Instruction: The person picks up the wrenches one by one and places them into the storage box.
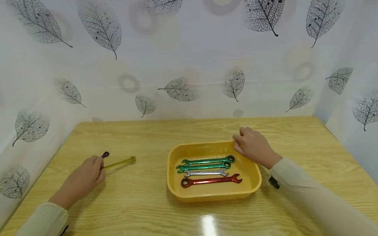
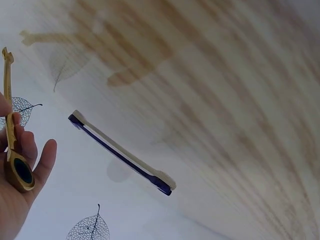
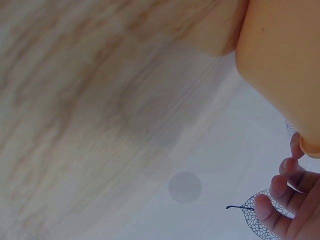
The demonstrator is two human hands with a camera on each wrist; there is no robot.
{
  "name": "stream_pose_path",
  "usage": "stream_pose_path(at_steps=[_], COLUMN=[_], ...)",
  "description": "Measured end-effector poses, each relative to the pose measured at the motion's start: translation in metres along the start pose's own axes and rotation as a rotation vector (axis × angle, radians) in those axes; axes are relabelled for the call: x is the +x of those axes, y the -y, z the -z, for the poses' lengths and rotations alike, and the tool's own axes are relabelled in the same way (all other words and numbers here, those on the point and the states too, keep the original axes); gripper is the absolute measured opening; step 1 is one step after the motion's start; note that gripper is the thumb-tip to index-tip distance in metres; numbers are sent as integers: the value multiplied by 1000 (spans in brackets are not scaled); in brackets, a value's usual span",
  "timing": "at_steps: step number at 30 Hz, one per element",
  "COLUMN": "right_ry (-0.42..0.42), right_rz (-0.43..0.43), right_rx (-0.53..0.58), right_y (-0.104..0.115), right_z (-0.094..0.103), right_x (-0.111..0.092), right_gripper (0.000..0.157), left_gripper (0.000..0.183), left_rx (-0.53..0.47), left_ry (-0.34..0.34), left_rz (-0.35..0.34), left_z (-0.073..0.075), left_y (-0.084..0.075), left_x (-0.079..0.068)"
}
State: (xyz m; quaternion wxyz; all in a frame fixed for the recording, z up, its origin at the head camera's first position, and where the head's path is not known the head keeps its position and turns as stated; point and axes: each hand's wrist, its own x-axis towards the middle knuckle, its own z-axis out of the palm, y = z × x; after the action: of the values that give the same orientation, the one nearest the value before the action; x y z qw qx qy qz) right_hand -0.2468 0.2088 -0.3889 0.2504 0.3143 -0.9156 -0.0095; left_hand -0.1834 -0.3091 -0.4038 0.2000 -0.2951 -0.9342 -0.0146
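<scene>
My left hand point(image 1: 82, 181) holds a gold-yellow combination wrench point(image 1: 119, 163) at the left of the table, its open end pointing right. In the left wrist view the wrench's ring end point(image 2: 21, 172) lies by the palm. A purple wrench point(image 2: 120, 152) lies on the table close to that hand, mostly hidden behind it in the head view. At the back right corner of a yellow plastic tray point(image 1: 214, 197), my right hand point(image 1: 255, 147) grips the rim. Inside the tray lie two green wrenches point(image 1: 207, 161), a silver wrench point(image 1: 206, 173) and a red wrench point(image 1: 213, 180), roughly parallel.
The wood-grain table point(image 1: 144, 222) carries the tray near its middle. White cloth with leaf prints point(image 1: 179, 90) encloses the back and both sides. A bright light reflection shows at the table's front.
</scene>
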Motion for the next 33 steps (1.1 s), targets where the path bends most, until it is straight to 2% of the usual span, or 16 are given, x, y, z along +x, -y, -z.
stream_pose_path(at_steps=[11, 20, 33], right_ry=[10, 14, 7], right_rz=[-4, -6, -5], right_rx=[-2, -1, 4], right_y=[0, 0, 0], right_z=[1, 1, 0], right_x=[1, 1, 0], right_gripper=[10, 11, 11], left_gripper=[21, 14, 11], left_rx=[27, 35, 25], left_ry=[-23, -71, -127], left_rz=[-15, -42, -39], left_z=[2, 7, 27], left_y=[-3, -9, -40], left_x=[5, 14, 41])
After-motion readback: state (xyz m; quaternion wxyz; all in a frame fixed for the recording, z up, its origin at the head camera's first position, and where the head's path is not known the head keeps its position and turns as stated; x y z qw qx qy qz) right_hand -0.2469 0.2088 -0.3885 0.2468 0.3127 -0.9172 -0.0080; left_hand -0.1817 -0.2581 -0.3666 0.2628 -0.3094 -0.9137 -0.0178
